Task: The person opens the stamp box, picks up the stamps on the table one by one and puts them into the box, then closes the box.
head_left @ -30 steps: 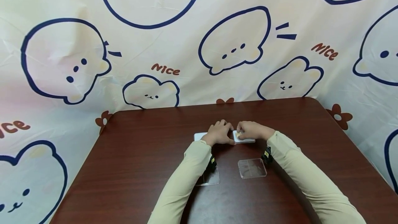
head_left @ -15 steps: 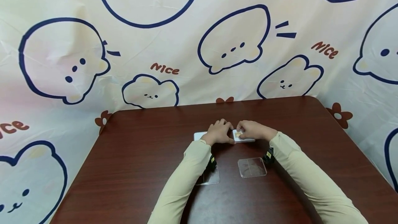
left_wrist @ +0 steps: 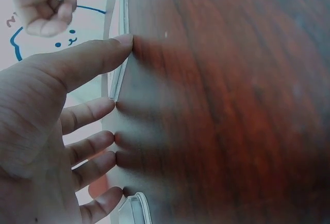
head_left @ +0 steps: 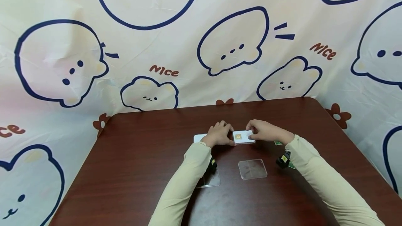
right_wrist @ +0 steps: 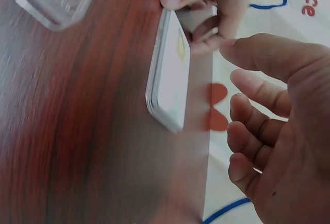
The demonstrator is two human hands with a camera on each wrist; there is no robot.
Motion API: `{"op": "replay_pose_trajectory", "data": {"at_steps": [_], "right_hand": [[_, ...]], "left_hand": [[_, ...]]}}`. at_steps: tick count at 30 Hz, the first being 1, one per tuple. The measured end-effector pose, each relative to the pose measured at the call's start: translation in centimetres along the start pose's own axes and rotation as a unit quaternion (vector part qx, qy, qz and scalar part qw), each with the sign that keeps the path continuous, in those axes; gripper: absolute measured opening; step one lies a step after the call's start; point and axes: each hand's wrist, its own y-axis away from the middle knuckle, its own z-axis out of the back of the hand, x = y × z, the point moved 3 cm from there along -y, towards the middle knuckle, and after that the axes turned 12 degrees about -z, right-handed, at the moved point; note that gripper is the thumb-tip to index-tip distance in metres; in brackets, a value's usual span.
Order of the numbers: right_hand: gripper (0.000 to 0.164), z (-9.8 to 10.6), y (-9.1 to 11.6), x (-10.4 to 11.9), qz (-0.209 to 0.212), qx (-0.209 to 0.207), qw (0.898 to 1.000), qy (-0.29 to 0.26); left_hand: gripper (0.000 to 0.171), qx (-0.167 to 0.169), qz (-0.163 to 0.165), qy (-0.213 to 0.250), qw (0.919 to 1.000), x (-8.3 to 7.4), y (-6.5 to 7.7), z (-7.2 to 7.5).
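Flat case (head_left: 245, 139) on the counter (head_left: 141, 170), between left hand (head_left: 218, 134) and right hand (head_left: 266, 130).
A small square (head_left: 238, 136) lies on its left half; a second block (head_left: 198, 137) lies left of the left hand. Nearer the viewer, one tray (head_left: 252, 173) lies before the case, another tray (head_left: 214, 181) farther left.

A curtained-off table (head_left: 141, 163); whether in a home or a studio cannot be told. Creased cloth (head_left: 185, 51) printed with cartoon animals (head_left: 150, 92) and the word "Nice" stands close round its back and sides.
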Motion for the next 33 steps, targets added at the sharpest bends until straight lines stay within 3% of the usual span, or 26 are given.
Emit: {"op": "replay_pose_trajectory", "data": {"at_steps": [17, 27, 33], "right_hand": [[0.031, 2.9, 5.2, -6.1, -0.054, -0.02, 0.998, -0.022], [0.042, 3.3, 8.2, -10.1, -0.077, 0.029, 0.995, -0.057], [0.048, 2.6, 9.5, -11.8, -0.102, 0.038, 0.991, -0.074]], "left_hand": [[0.059, 0.002, -0.001, 0.003, 1.0, -0.1, -0.1, 0.1], [0.06, 0.003, 0.002, 0.011, 0.9999, -0.2, 0.1, 0.6], [0.06, 0.006, 0.003, 0.011, 0.9999, -0.3, 0.2, 0.4]]}}
